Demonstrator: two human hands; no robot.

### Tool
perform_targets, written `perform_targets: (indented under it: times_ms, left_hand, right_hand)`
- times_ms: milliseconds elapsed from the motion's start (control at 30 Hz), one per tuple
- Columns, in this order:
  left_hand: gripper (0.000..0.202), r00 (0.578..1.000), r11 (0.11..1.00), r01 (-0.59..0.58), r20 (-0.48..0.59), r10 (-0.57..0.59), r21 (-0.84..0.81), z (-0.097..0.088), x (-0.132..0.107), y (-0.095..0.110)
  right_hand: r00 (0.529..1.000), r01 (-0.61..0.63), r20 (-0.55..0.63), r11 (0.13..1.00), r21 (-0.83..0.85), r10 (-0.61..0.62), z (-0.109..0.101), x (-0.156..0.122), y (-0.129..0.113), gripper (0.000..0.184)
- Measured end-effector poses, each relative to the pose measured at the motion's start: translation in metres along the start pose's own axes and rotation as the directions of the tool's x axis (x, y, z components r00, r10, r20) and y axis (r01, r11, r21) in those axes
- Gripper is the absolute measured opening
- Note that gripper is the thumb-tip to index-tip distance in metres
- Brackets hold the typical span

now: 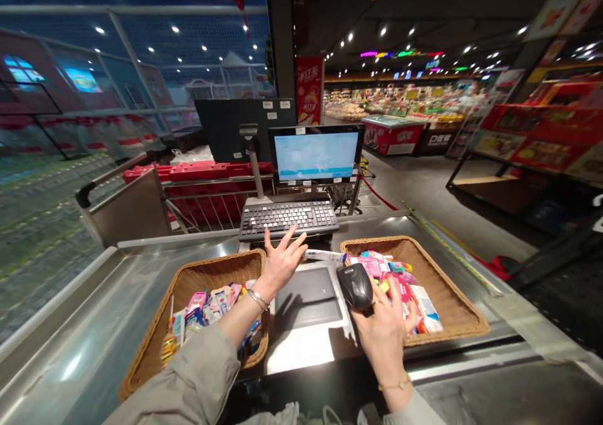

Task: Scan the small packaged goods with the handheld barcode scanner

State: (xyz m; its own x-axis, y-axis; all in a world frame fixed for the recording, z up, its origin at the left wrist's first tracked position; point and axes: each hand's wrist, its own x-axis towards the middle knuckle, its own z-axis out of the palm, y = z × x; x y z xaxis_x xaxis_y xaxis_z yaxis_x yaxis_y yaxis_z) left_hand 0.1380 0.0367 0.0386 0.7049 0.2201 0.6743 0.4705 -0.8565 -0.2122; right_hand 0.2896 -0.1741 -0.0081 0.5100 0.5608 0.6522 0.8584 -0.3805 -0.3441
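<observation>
My left hand [281, 263] hovers at the front edge of the black keyboard [288, 216], fingers spread and nothing in its palm. Whether a fingertip presses a key, I cannot tell. In my right hand [382, 324] is a black handheld barcode scanner [355, 285], gripped between thumb and index finger; its handle is hidden. The other fingers of that hand reach over the right wicker basket [459, 309], near a pile of colourful small packages [426, 309]. Left of my left wrist, another wicker basket [151, 343] holds more small packages [207, 309].
Behind the keyboard stands a lit monitor [316, 155], with a second screen [226, 130] turned away. A dark flat panel [308, 296] is set in the metal counter [89, 324] between the baskets. Shopping carts [211, 202] stand beyond; a red display shelf [541, 130] is at right.
</observation>
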Motion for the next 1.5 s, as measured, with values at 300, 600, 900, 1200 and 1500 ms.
perform_targets:
  times_ms: [300, 600, 900, 1200, 1500]
  left_hand:
    - [0.021, 0.999, 0.995, -0.049, -0.004, 0.049, -0.087, 0.018, 0.024, 0.024]
    - [0.018, 0.996, 0.985, -0.081, 0.02, 0.085, -0.152, 0.038, 0.04, 0.051]
    - [0.017, 0.992, 0.969, -0.122, 0.019, 0.129, -0.214, 0.057, 0.052, 0.079]
    - [0.017, 0.99, 0.946, -0.127, 0.014, 0.138, -0.299, 0.083, 0.065, 0.109]
    - [0.03, 0.983, 0.934, -0.149, 0.056, 0.176, -0.325, 0.104, 0.081, 0.146]
  right_hand:
    - [0.992, -0.106, -0.074, 0.992, -0.068, 0.101, -0.009, -0.004, 0.028, 0.041]
    - [0.978, -0.186, -0.12, 0.975, -0.121, 0.171, -0.022, -0.008, 0.048, 0.035]
    - [0.967, -0.245, -0.115, 0.952, -0.185, 0.226, -0.036, -0.015, 0.073, 0.035]
    - [0.951, -0.294, -0.165, 0.929, -0.224, 0.261, -0.053, -0.021, 0.095, 0.04]
    - [0.945, -0.316, -0.173, 0.913, -0.258, 0.279, -0.064, -0.028, 0.108, 0.037]
